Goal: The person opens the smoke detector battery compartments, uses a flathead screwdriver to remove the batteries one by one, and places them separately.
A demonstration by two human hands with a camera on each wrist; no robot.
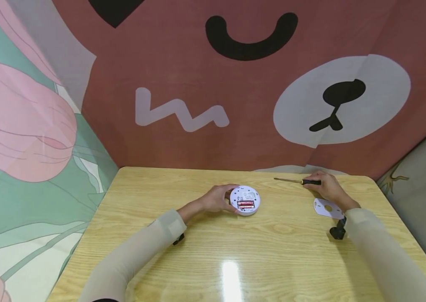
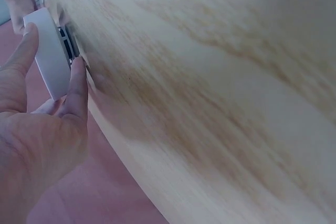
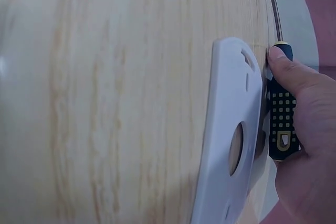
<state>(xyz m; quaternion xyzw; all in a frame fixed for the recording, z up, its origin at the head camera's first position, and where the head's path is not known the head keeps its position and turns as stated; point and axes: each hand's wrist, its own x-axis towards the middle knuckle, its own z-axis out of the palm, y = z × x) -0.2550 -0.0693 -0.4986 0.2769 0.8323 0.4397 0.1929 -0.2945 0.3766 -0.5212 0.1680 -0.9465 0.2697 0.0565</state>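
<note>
Round white device (image 1: 245, 200) sits mid-table, battery bay up, so the cells show | left hand (image 1: 216, 198) at its 9 o'clock cups the rim, steadying it | right hand (image 1: 327, 187) at 3 o'clock grasps the screwdriver (image 1: 298, 181) handle, shaft lying flat | detached cover plate (image 1: 327, 208) lies just beside that hand

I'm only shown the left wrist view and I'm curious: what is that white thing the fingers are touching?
Observer: A round white plastic device lying open on the wooden table, red batteries showing; the left hand grips its edge.
Operator: And the other hand?
Observer: The right hand holds a black-and-yellow-handled screwdriver lying on the table.
Operator: Anything else nearby?
Observer: A flat white round plate with a hole lies beside that hand.
</note>
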